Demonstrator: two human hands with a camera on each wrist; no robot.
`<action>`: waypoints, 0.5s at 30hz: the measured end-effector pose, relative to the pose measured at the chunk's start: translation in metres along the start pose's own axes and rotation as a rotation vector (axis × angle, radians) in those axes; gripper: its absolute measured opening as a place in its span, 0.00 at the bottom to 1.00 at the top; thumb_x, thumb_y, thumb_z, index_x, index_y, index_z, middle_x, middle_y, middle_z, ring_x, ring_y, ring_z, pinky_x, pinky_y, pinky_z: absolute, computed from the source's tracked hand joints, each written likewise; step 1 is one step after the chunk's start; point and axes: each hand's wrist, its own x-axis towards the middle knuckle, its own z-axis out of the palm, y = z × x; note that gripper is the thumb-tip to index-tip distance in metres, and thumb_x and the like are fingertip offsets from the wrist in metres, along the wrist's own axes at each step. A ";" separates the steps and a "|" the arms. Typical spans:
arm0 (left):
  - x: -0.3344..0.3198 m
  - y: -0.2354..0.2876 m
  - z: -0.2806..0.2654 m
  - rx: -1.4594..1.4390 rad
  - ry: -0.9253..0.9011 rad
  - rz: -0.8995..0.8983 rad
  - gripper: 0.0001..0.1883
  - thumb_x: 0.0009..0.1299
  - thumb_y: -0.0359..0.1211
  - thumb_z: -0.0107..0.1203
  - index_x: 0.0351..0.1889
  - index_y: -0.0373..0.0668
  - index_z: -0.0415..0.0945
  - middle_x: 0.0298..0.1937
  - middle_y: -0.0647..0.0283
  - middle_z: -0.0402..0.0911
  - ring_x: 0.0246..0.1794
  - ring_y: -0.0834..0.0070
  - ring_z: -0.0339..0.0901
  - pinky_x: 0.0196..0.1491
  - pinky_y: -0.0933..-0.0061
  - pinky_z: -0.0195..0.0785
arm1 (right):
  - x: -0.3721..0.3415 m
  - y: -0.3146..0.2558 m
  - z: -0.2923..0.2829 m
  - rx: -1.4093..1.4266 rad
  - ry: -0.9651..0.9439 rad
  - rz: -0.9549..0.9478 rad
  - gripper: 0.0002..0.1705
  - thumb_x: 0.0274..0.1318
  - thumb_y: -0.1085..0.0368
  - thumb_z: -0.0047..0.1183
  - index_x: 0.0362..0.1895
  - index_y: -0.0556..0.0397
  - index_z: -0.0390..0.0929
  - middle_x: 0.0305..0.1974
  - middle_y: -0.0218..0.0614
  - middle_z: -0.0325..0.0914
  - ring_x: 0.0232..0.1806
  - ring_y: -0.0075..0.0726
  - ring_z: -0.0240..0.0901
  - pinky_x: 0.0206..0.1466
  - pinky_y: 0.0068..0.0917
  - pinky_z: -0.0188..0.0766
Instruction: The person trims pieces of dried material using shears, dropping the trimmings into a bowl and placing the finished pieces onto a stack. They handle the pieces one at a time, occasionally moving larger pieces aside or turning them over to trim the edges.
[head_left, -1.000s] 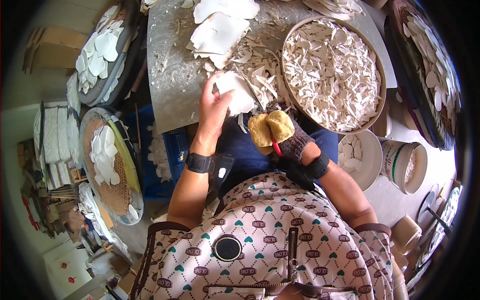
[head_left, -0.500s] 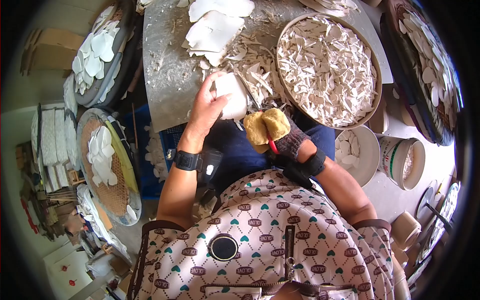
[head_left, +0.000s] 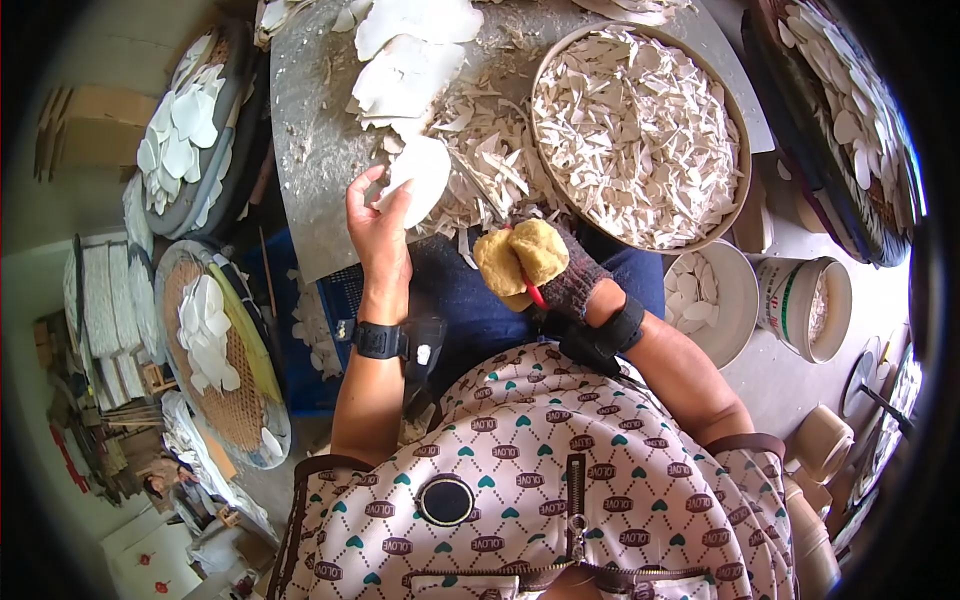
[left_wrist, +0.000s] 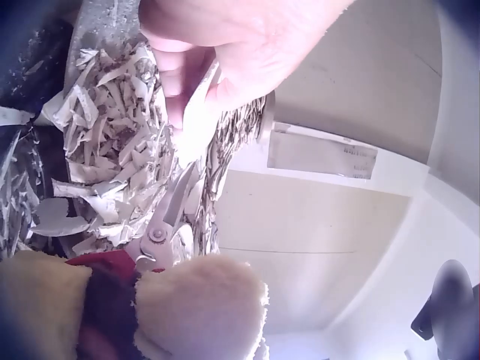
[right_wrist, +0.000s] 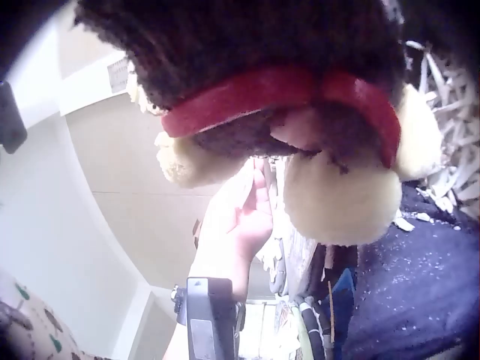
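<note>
My bare left hand (head_left: pixel 380 240) pinches a thin white piece with a rounded outline (head_left: pixel 424 178), thumb on top and fingers beneath, over the near edge of the table. A dark knitted glove covers part of my right hand (head_left: pixel 572 278). It grips red-handled shears (left_wrist: pixel 157 234), their handles padded with yellow foam (head_left: pixel 540 252). The metal blades point up and left, close beside the white piece. In the left wrist view the blade tips reach right to its lower end. Foam and glove hide most of the right fingers.
Loose white offcuts (head_left: pixel 490 150) lie on the metal table (head_left: pixel 310 150) around the blades. Larger white sheets (head_left: pixel 408 75) are stacked farther back. A round tray (head_left: pixel 742 190) heaped with trimmings stands on the right, above a white bucket (head_left: pixel 740 310). A blue crate (head_left: pixel 290 330) sits at lower left.
My left hand has moved left with the white piece, which now sits farther from the shears and shows a smoother rounded outline. The right hand keeps its grip and has barely moved.
</note>
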 end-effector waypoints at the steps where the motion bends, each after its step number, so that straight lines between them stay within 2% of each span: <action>1: 0.002 0.001 -0.001 -0.008 -0.002 0.009 0.20 0.60 0.21 0.55 0.50 0.38 0.64 0.43 0.55 0.76 0.40 0.74 0.76 0.42 0.77 0.72 | 0.000 -0.004 -0.001 0.023 0.025 -0.014 0.11 0.52 0.61 0.47 0.34 0.54 0.76 0.32 0.44 0.77 0.35 0.47 0.74 0.38 0.31 0.71; 3: 0.004 0.007 -0.007 -0.023 -0.070 -0.005 0.16 0.61 0.22 0.54 0.48 0.37 0.67 0.43 0.56 0.76 0.41 0.75 0.76 0.43 0.76 0.72 | 0.002 -0.005 -0.002 0.219 0.039 -0.038 0.10 0.52 0.63 0.48 0.33 0.54 0.76 0.30 0.43 0.77 0.34 0.47 0.74 0.37 0.31 0.71; 6: 0.002 0.013 -0.008 0.021 -0.198 -0.084 0.17 0.61 0.22 0.54 0.49 0.36 0.68 0.43 0.58 0.76 0.41 0.77 0.75 0.43 0.78 0.71 | 0.004 -0.004 -0.006 -0.089 0.050 -0.221 0.08 0.51 0.69 0.46 0.35 0.55 0.76 0.32 0.42 0.77 0.36 0.44 0.74 0.40 0.32 0.70; 10: -0.003 0.016 -0.002 0.068 -0.292 -0.190 0.17 0.60 0.21 0.54 0.48 0.35 0.70 0.44 0.60 0.75 0.41 0.79 0.74 0.46 0.79 0.68 | 0.002 -0.008 -0.008 -0.115 0.008 -0.271 0.10 0.49 0.67 0.49 0.38 0.55 0.75 0.35 0.40 0.77 0.40 0.43 0.73 0.43 0.31 0.69; 11: -0.004 0.013 -0.001 0.037 -0.260 -0.123 0.22 0.60 0.22 0.55 0.53 0.37 0.66 0.45 0.60 0.75 0.41 0.79 0.74 0.46 0.79 0.68 | 0.004 -0.007 -0.010 -0.119 -0.022 -0.236 0.10 0.49 0.67 0.49 0.37 0.55 0.75 0.35 0.40 0.77 0.39 0.43 0.73 0.43 0.31 0.70; 13: -0.006 0.009 0.006 -0.029 -0.130 -0.019 0.25 0.60 0.22 0.54 0.57 0.38 0.61 0.45 0.60 0.75 0.41 0.79 0.74 0.45 0.80 0.69 | 0.006 -0.015 -0.009 0.062 -0.088 -0.093 0.10 0.48 0.67 0.50 0.37 0.56 0.75 0.35 0.41 0.77 0.38 0.44 0.74 0.42 0.32 0.70; 15: -0.006 0.004 0.011 -0.036 -0.033 0.021 0.30 0.62 0.23 0.53 0.62 0.42 0.52 0.45 0.60 0.74 0.41 0.78 0.74 0.41 0.78 0.71 | 0.004 -0.026 -0.007 0.428 -0.154 0.125 0.10 0.48 0.67 0.50 0.36 0.56 0.75 0.35 0.42 0.77 0.38 0.45 0.74 0.42 0.32 0.70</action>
